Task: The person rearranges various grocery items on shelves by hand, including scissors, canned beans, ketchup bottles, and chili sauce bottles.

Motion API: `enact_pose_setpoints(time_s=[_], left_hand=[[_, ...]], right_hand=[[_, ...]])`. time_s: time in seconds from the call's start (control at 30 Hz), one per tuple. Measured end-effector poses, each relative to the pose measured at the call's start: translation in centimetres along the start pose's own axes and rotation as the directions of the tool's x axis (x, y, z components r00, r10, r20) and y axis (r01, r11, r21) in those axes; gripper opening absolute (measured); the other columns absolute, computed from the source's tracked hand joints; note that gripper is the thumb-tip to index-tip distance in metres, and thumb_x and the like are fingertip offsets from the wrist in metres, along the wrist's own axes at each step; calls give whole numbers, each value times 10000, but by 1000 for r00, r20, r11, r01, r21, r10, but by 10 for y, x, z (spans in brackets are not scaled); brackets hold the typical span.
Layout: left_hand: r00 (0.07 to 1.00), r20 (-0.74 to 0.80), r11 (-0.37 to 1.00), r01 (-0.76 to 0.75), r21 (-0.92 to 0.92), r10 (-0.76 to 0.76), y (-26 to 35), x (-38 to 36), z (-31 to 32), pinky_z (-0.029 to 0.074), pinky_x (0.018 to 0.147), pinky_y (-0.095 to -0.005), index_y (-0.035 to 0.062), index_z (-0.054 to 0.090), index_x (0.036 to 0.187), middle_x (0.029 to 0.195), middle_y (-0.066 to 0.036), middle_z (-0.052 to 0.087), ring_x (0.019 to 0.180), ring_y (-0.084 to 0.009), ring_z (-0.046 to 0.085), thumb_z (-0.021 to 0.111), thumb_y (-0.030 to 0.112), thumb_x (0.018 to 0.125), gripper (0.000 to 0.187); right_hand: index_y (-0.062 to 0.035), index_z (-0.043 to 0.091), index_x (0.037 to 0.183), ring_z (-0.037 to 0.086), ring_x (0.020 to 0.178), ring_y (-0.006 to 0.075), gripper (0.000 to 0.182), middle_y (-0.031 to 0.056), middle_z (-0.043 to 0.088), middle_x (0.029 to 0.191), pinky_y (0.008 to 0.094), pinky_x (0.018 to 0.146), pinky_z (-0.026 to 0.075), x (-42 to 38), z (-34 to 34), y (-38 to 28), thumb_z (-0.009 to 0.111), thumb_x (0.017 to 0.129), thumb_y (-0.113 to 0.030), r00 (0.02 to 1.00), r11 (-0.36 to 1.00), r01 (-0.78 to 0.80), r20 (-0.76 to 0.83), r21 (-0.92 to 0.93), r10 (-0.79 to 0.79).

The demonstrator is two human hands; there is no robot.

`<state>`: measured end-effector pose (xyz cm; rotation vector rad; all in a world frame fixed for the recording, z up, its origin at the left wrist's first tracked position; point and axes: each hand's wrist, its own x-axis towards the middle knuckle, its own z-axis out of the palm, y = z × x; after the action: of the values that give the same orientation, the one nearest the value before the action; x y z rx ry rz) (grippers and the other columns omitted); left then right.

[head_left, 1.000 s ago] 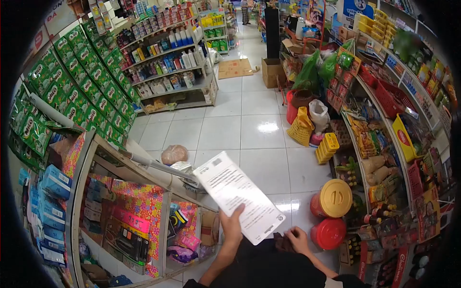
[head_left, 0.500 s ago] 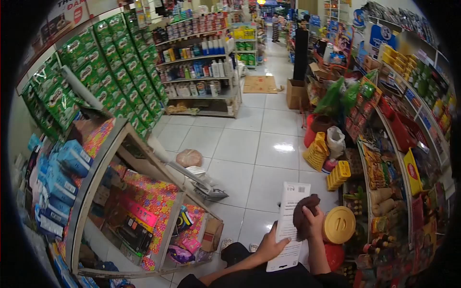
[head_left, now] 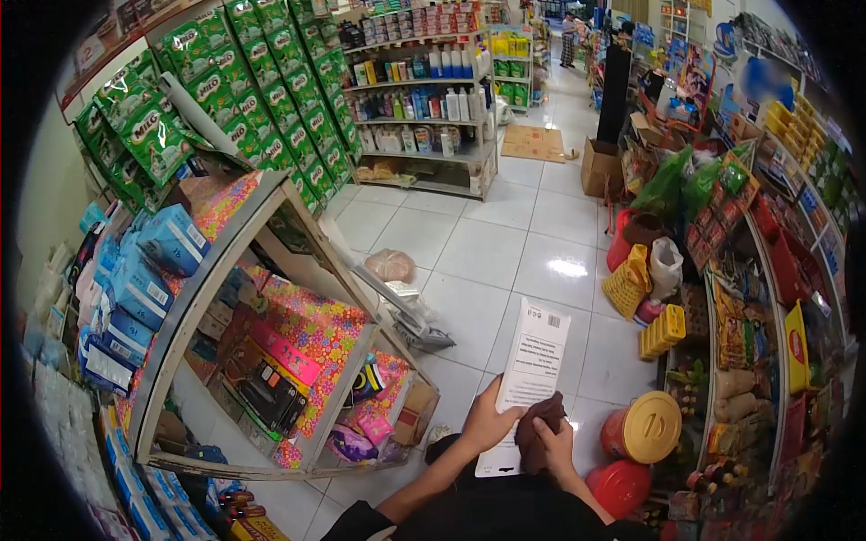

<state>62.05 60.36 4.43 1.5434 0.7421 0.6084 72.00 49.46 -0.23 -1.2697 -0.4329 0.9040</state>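
My left hand [head_left: 487, 420] grips the left edge of a long white package [head_left: 534, 347], a flat card with printed text, a barcode at its far end and a hang hole at its near end. Bunched in my right hand [head_left: 552, 444] is a dark brown cloth [head_left: 536, 436], which lies against the lower right part of the package. The package is tilted, its far end leaning slightly right, above my lap. What the package contains is hidden, since its printed side faces me.
A glass display case [head_left: 271, 225] stands at my left. On the right are a red bucket with a gold lid [head_left: 652, 427], a red container [head_left: 619, 488] and crowded shelves [head_left: 722, 361]. A cardboard sheet [head_left: 534, 142] lies on the tiled floor, and a person [head_left: 567, 41] stands far back.
The brown cloth has moved down the package, from its upper right side to its lower right part. My left hand stays on the left edge. The view has shifted, showing more on the left.
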Motion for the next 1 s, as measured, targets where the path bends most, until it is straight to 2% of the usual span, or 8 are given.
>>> enact_pose_setpoints(time_s=[0.13, 0.2, 0.33, 0.53, 0.6, 0.7, 0.93, 1.0], left_hand=[[999, 23, 999, -33, 17, 32, 5, -12, 7, 429, 798, -299, -12, 460, 1101, 989, -130, 586, 913, -193, 562, 599, 47, 707, 422], [981, 179, 974, -112, 199, 76, 0, -21, 12, 415, 833, -329, 18, 423, 1177, 1001, -174, 577, 924, -241, 564, 639, 200, 730, 529], [933, 357, 997, -65, 31, 49, 15, -29, 25, 402, 853, -328, 27, 346, 1246, 1018, -184, 568, 957, -242, 553, 636, 283, 753, 626], [973, -88, 965, -224, -138, 213, 10, -12, 13, 423, 656, -269, -18, 458, 1127, 814, -113, 582, 724, -99, 504, 466, 266, 878, 379], [944, -266, 968, -231, -102, 197, 16, -8, 0, 368, 588, -222, -25, 504, 1014, 680, -2, 453, 634, -64, 389, 415, 237, 908, 296], [940, -330, 943, -180, -281, 81, 11, -5, 0, 396, 678, -247, -26, 539, 948, 809, -42, 552, 745, -97, 479, 340, 275, 934, 361], [997, 32, 997, -71, 4, 71, 10, -41, 28, 437, 735, -288, 12, 482, 1145, 867, -142, 613, 817, -154, 571, 372, 306, 920, 386], [997, 46, 998, -59, 1, 59, 8, -45, 35, 441, 709, -282, 5, 508, 1103, 830, -133, 614, 792, -140, 567, 378, 302, 920, 372]], right_hand=[[31, 533, 993, 533, 856, 155, 350, 86, 570, 936, 276, 762, 426, 20, -22, -5, 659, 725, -154, 997, 993, -67, 25, -96, 70], [20, 529, 988, 523, 830, 144, 359, 80, 564, 918, 267, 740, 421, 49, -36, -16, 658, 723, -185, 991, 996, 29, -131, -85, -40], [0, 510, 1005, 510, 827, 142, 316, 63, 547, 943, 255, 736, 408, 86, -46, -64, 620, 754, -158, 915, 935, 355, -208, 8, -345], [6, 466, 1109, 512, 905, 177, 463, 77, 529, 990, 286, 793, 406, 39, 0, -45, 649, 695, -93, 979, 978, 198, -31, -73, -200], [-17, 319, 1259, 502, 953, 205, 725, 108, 506, 1031, 310, 844, 400, 19, 7, -24, 680, 631, -34, 988, 951, 151, 26, -270, -149], [-112, 15, 1351, 485, 999, 248, 1030, 182, 464, 1069, 338, 880, 399, -6, 25, -36, 692, 591, 46, 973, 976, 187, 156, -111, -169], [-37, 312, 1262, 511, 933, 192, 713, 108, 493, 1062, 297, 834, 415, 51, -10, -61, 690, 659, -72, 852, 867, 457, -182, -198, -490], [-9, 445, 1123, 520, 900, 179, 497, 93, 537, 1004, 289, 814, 410, 66, -25, -64, 670, 692, -113, 938, 956, 292, -204, 19, -282]])
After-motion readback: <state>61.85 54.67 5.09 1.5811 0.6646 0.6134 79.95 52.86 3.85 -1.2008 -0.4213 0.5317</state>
